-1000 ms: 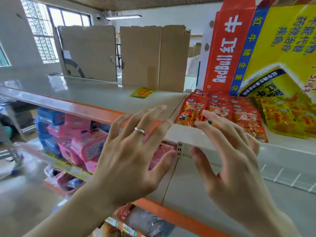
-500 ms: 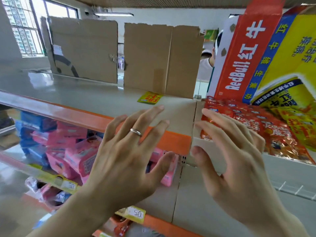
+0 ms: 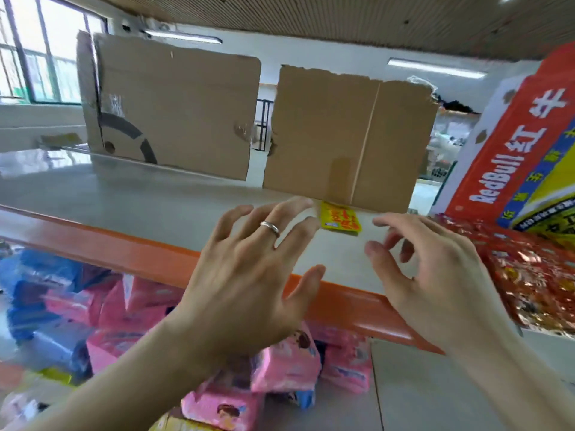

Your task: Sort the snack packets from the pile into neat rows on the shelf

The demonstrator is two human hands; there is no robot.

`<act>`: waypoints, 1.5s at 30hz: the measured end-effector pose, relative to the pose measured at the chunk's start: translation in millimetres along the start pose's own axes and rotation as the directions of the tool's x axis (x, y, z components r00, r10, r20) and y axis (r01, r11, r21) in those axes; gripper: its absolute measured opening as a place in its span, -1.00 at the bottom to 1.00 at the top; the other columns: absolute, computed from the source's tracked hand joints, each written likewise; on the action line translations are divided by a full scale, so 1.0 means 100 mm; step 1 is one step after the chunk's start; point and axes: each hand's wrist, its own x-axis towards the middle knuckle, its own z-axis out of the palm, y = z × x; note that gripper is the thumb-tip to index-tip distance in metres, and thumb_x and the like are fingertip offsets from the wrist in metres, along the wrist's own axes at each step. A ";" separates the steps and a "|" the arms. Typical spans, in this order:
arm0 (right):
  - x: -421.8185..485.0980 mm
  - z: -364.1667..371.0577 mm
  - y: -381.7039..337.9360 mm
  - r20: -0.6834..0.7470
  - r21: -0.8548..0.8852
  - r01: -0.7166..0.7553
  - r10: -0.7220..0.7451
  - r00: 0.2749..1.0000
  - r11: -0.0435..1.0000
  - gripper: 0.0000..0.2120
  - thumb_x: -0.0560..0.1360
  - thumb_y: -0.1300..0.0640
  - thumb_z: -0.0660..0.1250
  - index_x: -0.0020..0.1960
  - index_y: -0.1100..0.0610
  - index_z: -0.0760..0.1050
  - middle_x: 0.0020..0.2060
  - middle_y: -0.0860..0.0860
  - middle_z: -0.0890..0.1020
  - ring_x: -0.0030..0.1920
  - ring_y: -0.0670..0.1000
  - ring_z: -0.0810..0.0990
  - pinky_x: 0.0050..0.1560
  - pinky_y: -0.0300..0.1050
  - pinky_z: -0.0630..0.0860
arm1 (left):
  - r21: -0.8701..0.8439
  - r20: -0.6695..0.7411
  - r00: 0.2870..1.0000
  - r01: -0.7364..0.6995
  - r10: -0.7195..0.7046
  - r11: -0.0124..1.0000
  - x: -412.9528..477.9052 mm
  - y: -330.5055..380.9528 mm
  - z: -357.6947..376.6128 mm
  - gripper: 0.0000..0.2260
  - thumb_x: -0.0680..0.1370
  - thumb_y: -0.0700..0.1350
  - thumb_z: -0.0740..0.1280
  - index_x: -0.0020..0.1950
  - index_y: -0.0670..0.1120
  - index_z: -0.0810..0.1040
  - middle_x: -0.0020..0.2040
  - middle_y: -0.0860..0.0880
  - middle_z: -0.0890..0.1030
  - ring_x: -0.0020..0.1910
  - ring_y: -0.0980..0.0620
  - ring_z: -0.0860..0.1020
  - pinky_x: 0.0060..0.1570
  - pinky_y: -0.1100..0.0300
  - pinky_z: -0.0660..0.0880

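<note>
Little of the sorting looks done on this stretch of the grey metal shelf (image 3: 124, 194) with its orange front edge: a single small flat yellow snack packet (image 3: 340, 216) lies at the foot of the torn brown cardboard sheet (image 3: 348, 141) standing upright on it, close against its lower edge. Right of the cardboard, shiny red foil snack packets (image 3: 529, 275) lie overlapping in a loose spread rather than a clear row, in front of a red and yellow drinks carton (image 3: 510, 157). In front of the cardboard hover the ringed left hand (image 3: 249, 275) and the right hand (image 3: 435, 275), each grip apart with fingers spread, holding nothing, the left fingertips just beside the yellow packet. Below the cardboard, soft pink packs (image 3: 286, 362) sit jumbled on a lower level, so I judge most of the rows are yet to be made
</note>
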 end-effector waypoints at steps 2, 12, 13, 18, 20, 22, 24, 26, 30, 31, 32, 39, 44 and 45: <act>0.17 0.09 -0.01 0.039 -0.030 -0.055 0.056 0.998 0.998 -0.71 0.47 -0.14 0.25 0.13 -0.09 0.53 -0.20 -0.18 0.56 -0.20 -0.05 0.52 -0.13 0.03 0.55 | -0.018 -0.008 0.999 -0.044 0.044 0.999 0.17 -0.17 0.03 -0.61 0.54 0.10 0.24 0.28 -0.06 0.53 0.37 -0.01 0.49 0.25 -0.06 0.51 0.25 0.01 0.35; 0.91 0.16 0.31 0.391 -0.424 0.085 0.098 0.915 0.902 -0.66 0.50 0.02 0.33 0.27 -0.11 0.47 0.10 -0.15 0.52 0.16 -0.05 0.45 0.02 -0.11 0.44 | -0.029 0.149 0.934 -0.324 0.325 0.946 1.23 -0.67 0.39 -0.51 0.47 0.21 0.18 0.30 0.00 0.47 0.34 0.05 0.45 0.16 -0.08 0.55 -0.01 -0.07 0.51; 0.98 0.17 0.36 0.445 -0.443 0.116 0.105 0.889 0.889 -0.65 0.50 0.02 0.34 0.27 -0.12 0.47 0.15 -0.14 0.51 0.21 -0.04 0.44 0.09 -0.07 0.46 | -0.043 0.160 0.925 -0.343 0.345 0.938 1.31 -0.69 0.44 -0.50 0.45 0.22 0.15 0.30 0.00 0.48 0.34 0.06 0.46 0.16 -0.08 0.55 -0.01 -0.07 0.51; 1.11 0.37 0.58 0.623 -0.408 0.204 0.108 0.775 0.890 -0.71 0.51 -0.11 0.36 0.21 -0.15 0.49 0.16 -0.14 0.49 0.23 -0.08 0.41 0.17 0.01 0.46 | -0.119 0.289 0.865 -0.393 0.411 0.912 1.41 -0.90 0.83 -0.50 0.45 0.23 0.11 0.29 0.05 0.47 0.33 0.12 0.46 0.14 -0.02 0.55 0.04 -0.04 0.46; 1.07 0.46 0.65 0.602 -0.355 0.225 0.038 0.798 0.907 -0.79 0.54 -0.10 0.31 0.17 -0.13 0.53 0.09 -0.14 0.52 0.18 -0.07 0.46 0.09 -0.03 0.47 | -0.161 0.378 0.820 -0.400 0.430 0.902 1.35 -1.02 0.98 -0.53 0.45 0.24 0.12 0.28 0.11 0.47 0.31 0.20 0.44 0.16 0.04 0.54 0.13 -0.03 0.43; 1.04 0.50 0.69 0.551 -0.334 0.250 -0.027 0.834 0.909 -0.83 0.57 -0.07 0.26 0.11 -0.12 0.56 0.01 -0.15 0.55 0.13 -0.06 0.49 -0.02 -0.05 0.48 | -0.229 0.466 0.787 -0.334 0.404 0.914 1.32 -1.08 1.05 -0.58 0.44 0.24 0.15 0.27 0.18 0.45 0.30 0.27 0.43 0.13 0.06 0.55 0.17 -0.02 0.43; 1.03 0.53 0.70 0.518 -0.332 0.275 -0.069 0.852 0.902 -0.83 0.58 -0.07 0.23 0.07 -0.13 0.58 -0.08 -0.16 0.54 0.08 -0.05 0.51 -0.08 -0.02 0.50 | -0.303 0.517 0.771 -0.242 0.372 0.922 1.33 -1.07 1.10 -0.57 0.44 0.24 0.17 0.28 0.20 0.44 0.24 0.25 0.49 0.11 0.08 0.54 0.16 -0.01 0.47; 1.03 0.56 0.71 0.523 -0.326 0.286 -0.080 0.849 0.901 -0.82 0.57 -0.10 0.21 0.07 -0.13 0.56 -0.12 -0.19 0.47 0.06 -0.06 0.49 -0.11 -0.02 0.49 | -0.362 0.515 0.776 -0.188 0.364 0.913 1.34 -1.04 1.14 -0.57 0.44 0.22 0.19 0.27 0.16 0.47 0.14 0.16 0.57 0.10 0.06 0.54 0.14 0.00 0.48; 1.03 0.60 0.75 0.527 -0.316 0.302 -0.098 0.844 0.900 -0.74 0.53 -0.19 0.17 0.09 -0.11 0.53 -0.02 -0.17 0.52 0.07 -0.08 0.46 -0.14 -0.03 0.47 | -0.426 0.485 0.797 -0.143 0.359 0.893 1.34 -1.03 1.21 -0.63 0.46 0.17 0.25 0.22 0.10 0.54 -0.01 0.18 0.62 0.01 0.13 0.55 0.10 0.07 0.49; 1.03 0.61 0.75 0.516 -0.326 0.320 -0.116 0.849 0.890 -0.74 0.54 -0.17 0.16 0.07 -0.10 0.54 -0.02 -0.15 0.53 0.08 -0.06 0.47 -0.17 -0.04 0.46 | -0.438 0.484 0.802 -0.123 0.349 0.890 1.34 -1.04 1.22 -0.64 0.46 0.17 0.25 0.21 0.11 0.54 -0.02 0.20 0.62 0.01 0.17 0.55 0.09 0.09 0.49; 1.03 0.64 0.77 0.489 -0.336 0.340 -0.146 0.860 0.878 -0.75 0.57 -0.13 0.15 0.03 -0.08 0.56 -0.05 -0.13 0.55 0.06 -0.03 0.50 -0.22 -0.06 0.44 | -0.450 0.485 0.806 -0.102 0.339 0.887 1.33 -1.04 1.23 -0.65 0.46 0.17 0.26 0.20 0.12 0.54 -0.02 0.21 0.62 0.01 0.20 0.55 0.07 0.10 0.50; 1.07 0.63 0.74 0.036 -0.277 0.261 -0.261 0.965 0.925 -0.81 0.58 0.10 0.23 -0.12 0.10 0.58 -0.22 -0.03 0.56 -0.18 0.06 0.51 -0.29 -0.01 0.47 | -0.543 0.244 0.945 -0.054 0.219 0.838 1.39 -0.99 1.15 -0.86 0.53 -0.03 0.41 0.07 0.01 0.65 -0.15 0.14 0.65 -0.13 0.22 0.60 -0.12 0.29 0.52; 1.09 0.53 0.61 -0.233 -0.027 0.209 -0.210 0.950 0.978 -0.86 0.57 0.23 0.30 -0.13 0.22 0.59 -0.24 -0.07 0.51 -0.27 -0.08 0.43 -0.21 -0.21 0.40 | -0.710 0.093 0.993 0.017 0.070 0.704 1.44 -0.91 0.98 -0.90 0.56 -0.17 0.41 -0.05 0.01 0.68 -0.24 -0.08 0.66 -0.28 -0.03 0.57 -0.20 0.23 0.48; 1.09 0.52 0.59 -0.255 0.010 0.194 -0.185 0.949 0.981 -0.86 0.57 0.22 0.30 -0.11 0.22 0.59 -0.23 -0.06 0.52 -0.27 -0.09 0.44 -0.20 -0.27 0.38 | -0.742 0.069 0.997 0.020 0.047 0.670 1.45 -0.90 0.94 -0.87 0.57 -0.18 0.40 -0.08 0.05 0.66 -0.25 -0.04 0.66 -0.30 0.03 0.57 -0.23 0.24 0.48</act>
